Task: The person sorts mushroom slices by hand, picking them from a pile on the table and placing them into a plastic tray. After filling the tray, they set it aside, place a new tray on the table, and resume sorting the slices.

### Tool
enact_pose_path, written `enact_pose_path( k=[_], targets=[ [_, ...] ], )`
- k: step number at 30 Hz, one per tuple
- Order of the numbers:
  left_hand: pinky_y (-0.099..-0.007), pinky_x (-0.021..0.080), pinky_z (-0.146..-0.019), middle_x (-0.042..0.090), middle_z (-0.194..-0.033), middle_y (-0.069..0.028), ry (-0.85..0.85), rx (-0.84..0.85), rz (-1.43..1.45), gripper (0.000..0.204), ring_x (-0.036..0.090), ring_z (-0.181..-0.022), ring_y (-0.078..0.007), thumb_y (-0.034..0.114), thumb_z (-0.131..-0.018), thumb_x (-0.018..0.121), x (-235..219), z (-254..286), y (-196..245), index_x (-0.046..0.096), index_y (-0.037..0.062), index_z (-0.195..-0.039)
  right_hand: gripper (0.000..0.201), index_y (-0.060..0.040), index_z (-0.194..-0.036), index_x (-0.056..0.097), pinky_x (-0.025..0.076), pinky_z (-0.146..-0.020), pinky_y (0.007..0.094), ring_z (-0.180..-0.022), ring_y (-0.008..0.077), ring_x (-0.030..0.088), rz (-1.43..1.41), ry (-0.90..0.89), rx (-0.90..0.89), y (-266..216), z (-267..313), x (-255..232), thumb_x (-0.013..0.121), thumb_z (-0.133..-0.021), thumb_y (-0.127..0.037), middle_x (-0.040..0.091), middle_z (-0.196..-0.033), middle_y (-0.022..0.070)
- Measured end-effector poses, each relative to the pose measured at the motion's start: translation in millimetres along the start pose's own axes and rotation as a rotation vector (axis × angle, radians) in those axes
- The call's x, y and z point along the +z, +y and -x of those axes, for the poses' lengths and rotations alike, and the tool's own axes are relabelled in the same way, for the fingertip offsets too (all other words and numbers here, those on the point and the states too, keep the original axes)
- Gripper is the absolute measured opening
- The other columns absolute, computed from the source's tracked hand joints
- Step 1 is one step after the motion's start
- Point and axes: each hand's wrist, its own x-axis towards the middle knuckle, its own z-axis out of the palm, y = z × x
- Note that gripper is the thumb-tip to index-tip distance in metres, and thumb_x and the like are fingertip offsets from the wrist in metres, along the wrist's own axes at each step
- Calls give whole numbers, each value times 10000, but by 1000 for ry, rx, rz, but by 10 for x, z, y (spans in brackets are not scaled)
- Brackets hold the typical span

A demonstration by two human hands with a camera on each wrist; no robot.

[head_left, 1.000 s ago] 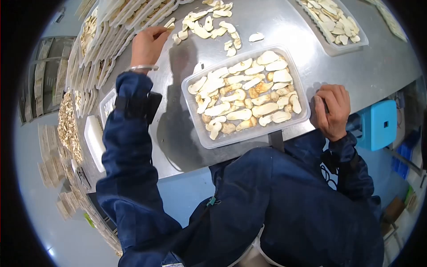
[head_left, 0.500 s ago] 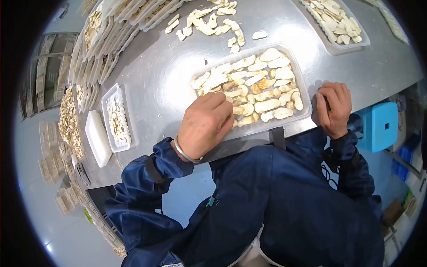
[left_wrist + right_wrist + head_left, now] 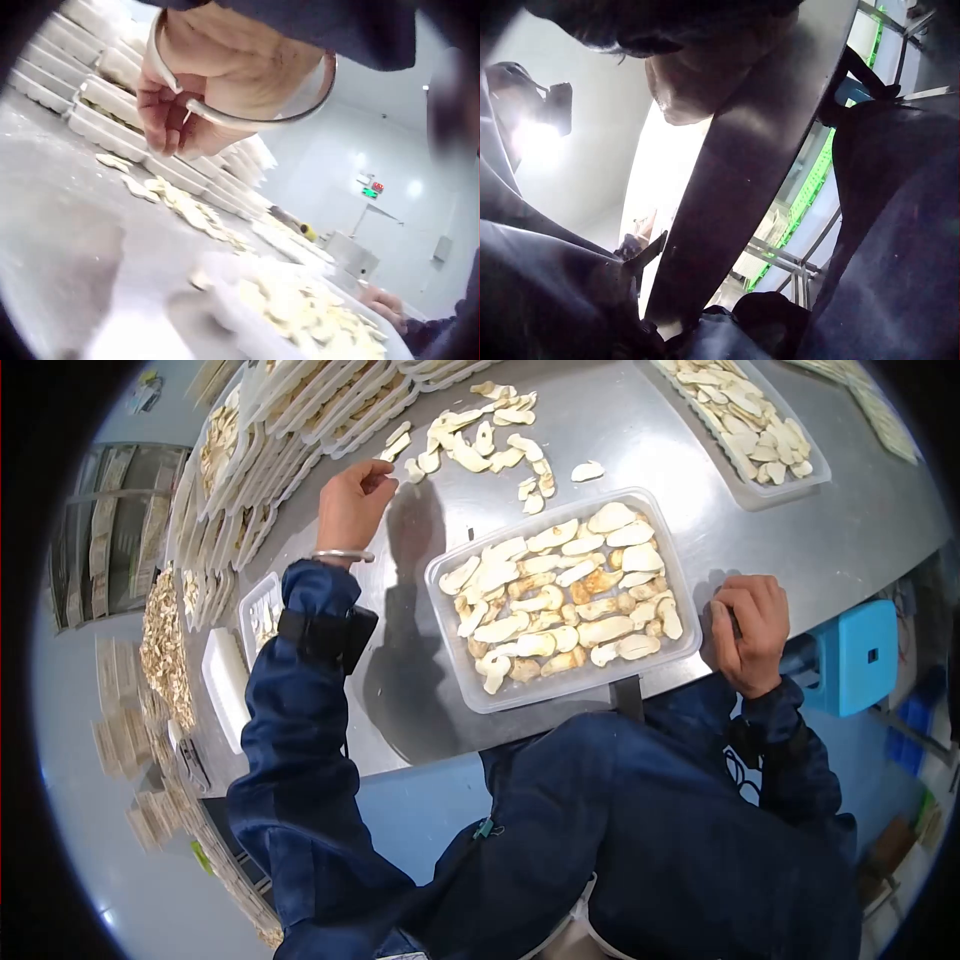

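Note:
My left hand point(image 3: 352, 508) reaches over the table's far left part, its bent fingertips close to two pale mushroom slices point(image 3: 397, 442). In the left wrist view the left hand point(image 3: 187, 112) hangs just above the loose slices point(image 3: 191, 210), with nothing visible between its loosely bent fingers. A shallow clear plastic tray point(image 3: 446, 632) stands before me, filled with rows of mushroom slices point(image 3: 605, 630), some browned. At the tray's right side my right hand point(image 3: 750, 630) rests on the table edge, fingers loosely curled and holding nothing.
More loose slices point(image 3: 470, 455) are scattered behind the tray on the metal table point(image 3: 560, 420). Stacked slice trays point(image 3: 300, 430) rise at the back left. Another filled tray point(image 3: 745, 435) stands at the back right. A white tray point(image 3: 226, 685) lies left, a blue stool point(image 3: 860, 660) right.
My left hand went from the loose slices to the tray's near left part, then back to the loose slices. The right hand stays in place.

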Motion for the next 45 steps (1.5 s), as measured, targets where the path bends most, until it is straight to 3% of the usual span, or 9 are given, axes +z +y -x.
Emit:
enact_pose_path(
  k=[3,10,11,14,18,22,27,40,45],
  targets=[
    [-269,511,-671,686,-802,-46,-87,-150,-41,401,631,-712,-109,233,-803,786,161,-234,-81,694,-25,-1095,108,-27,-836,627,413,-715,378,-816,288,571,6,-15,15,-1,11,-2,684,-744,-22,622,-889,111],
    [-247,445,-598,624,-745,14,-170,-77,-17,363,555,-660,-67,211,-766,806,274,-394,-261,702,-11,-1034,107,-25,-835,625,415,-715,378,-815,287,570,20,-16,6,6,15,16,683,-745,-21,620,-888,112],
    [-285,483,-620,665,-726,-36,-153,-97,-12,325,608,-661,-135,203,-747,783,275,-373,-262,714,-20,-973,109,-24,-837,625,415,-715,378,-814,287,570,21,-13,6,8,14,18,683,-745,-21,619,-887,112],
    [-259,486,-629,691,-757,-35,-187,-187,299,254,612,-684,-102,153,-797,741,194,-290,-253,720,-28,-973,113,-23,-842,623,416,-712,375,-810,287,570,20,-12,1,8,18,16,680,-745,-16,616,-883,109],
    [-248,508,-699,715,-815,-57,-228,-19,261,194,636,-748,-96,92,-871,674,-180,100,257,714,-42,-1005,115,-24,-845,622,415,-708,376,-805,284,569,19,-1,-7,7,12,21,677,-744,-12,614,-883,105],
    [-256,462,-705,667,-855,-26,-520,133,331,177,559,-756,-91,48,-921,643,-231,871,1068,706,32,-1085,108,-29,-846,620,413,-707,378,-804,280,566,12,-3,-16,1,19,32,674,-753,-21,613,-883,99],
    [-239,430,-604,584,-752,-13,-719,-34,434,81,521,-680,-60,6,-864,690,-11,1328,1413,625,16,-911,91,-32,-847,621,414,-710,380,-806,280,562,0,-6,-7,9,19,28,669,-769,-32,611,-881,96],
    [-290,495,-627,634,-821,-63,-564,324,205,123,621,-690,-167,-39,-808,684,101,1427,1369,641,16,-910,89,-26,-841,623,416,-710,381,-802,283,565,2,-6,-5,2,8,13,672,-766,-29,617,-885,104],
    [-252,492,-656,679,-821,-49,-160,201,97,81,610,-734,-91,8,-858,678,-177,787,944,684,8,-940,102,-23,-844,623,416,-711,380,-804,285,566,4,-18,2,-8,8,14,675,-756,-19,619,-891,108]
  ],
)
